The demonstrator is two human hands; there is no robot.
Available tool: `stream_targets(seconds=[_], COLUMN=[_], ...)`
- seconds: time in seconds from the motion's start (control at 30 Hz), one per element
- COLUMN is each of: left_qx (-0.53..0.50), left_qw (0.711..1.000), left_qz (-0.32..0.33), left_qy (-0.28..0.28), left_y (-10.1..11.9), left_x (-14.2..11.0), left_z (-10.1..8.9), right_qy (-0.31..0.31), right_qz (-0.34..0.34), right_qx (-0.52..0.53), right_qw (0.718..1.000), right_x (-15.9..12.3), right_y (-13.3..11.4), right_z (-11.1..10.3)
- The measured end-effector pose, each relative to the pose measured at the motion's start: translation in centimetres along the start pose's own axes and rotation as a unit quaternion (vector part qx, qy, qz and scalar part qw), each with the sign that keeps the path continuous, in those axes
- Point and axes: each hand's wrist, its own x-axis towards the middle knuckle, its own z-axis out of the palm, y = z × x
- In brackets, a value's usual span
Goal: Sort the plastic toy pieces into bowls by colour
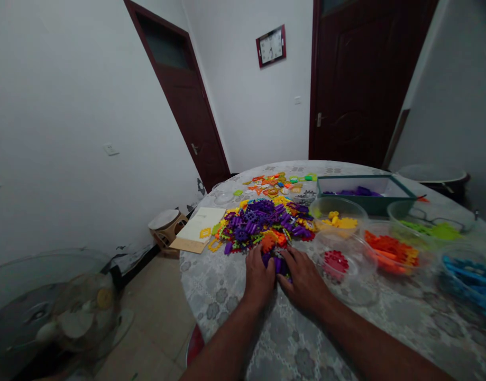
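Observation:
A heap of plastic building pieces (254,217), mostly purple with some yellow, green, orange and red, lies on the round table. At its near edge, my left hand (258,275) and my right hand (302,272) face each other, with fingers curled around a few purple pieces (280,265) between them. My fingers partly hide these pieces, so I cannot tell whether they are joined. An orange gear-like piece (268,242) rests just beyond my left fingertips.
Right of my hands stand clear bowls of red pieces (335,264), yellow pieces (341,222), orange pieces (389,251), green pieces (437,230) and blue pieces (470,280). Behind them is a green-edged box (385,206) with purple pieces. A notebook (201,225) lies left, near the table edge.

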Motion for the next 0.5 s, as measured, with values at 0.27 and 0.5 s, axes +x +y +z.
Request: stream_targets(seconds=[0.27, 0.5], left_qx=[-0.039, -0.077], left_qw=[0.998, 0.994], left_qz=[-0.049, -0.075], left_qy=[0.024, 0.034], left_y=[2.7, 3.8], left_x=[1.4, 2.4], left_z=[2.1, 3.5], right_qy=[0.011, 0.043], right_qz=[0.0, 0.014], right_qx=[0.007, 0.059], right_qw=[1.0, 0.997], right_x=[0.0, 0.5], right_y=[0.4, 0.9], right_z=[0.6, 1.0])
